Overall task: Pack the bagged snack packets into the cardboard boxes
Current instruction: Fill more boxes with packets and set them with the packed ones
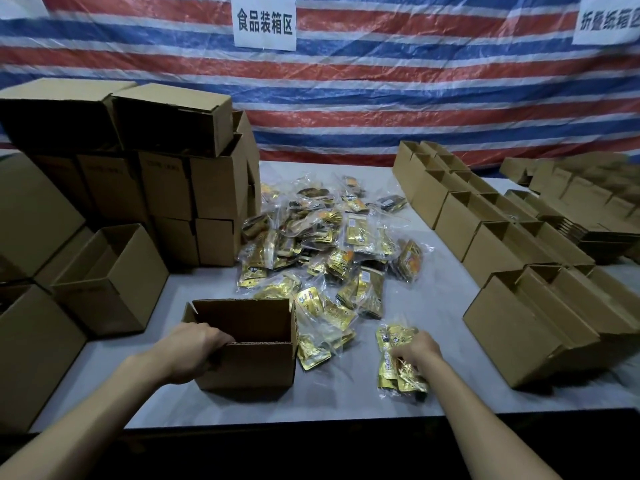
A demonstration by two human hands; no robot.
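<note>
An open cardboard box point(252, 365) stands near the table's front edge, and nothing shows inside it. My left hand point(194, 351) grips its near left rim, fingers curled over the edge. To the right, my right hand point(417, 351) pinches a clear bag of gold snack packets point(398, 372) that lies on the table. A large heap of the same bagged snack packets point(322, 244) spreads across the middle of the table, reaching the box's right side.
Stacked cardboard boxes point(145, 174) rise at the left, with an open one point(114, 275) tilted in front. Rows of open boxes point(485, 220) line the right side, the nearest point(526, 327) close to my right hand. A striped tarp hangs behind the grey table point(138, 393).
</note>
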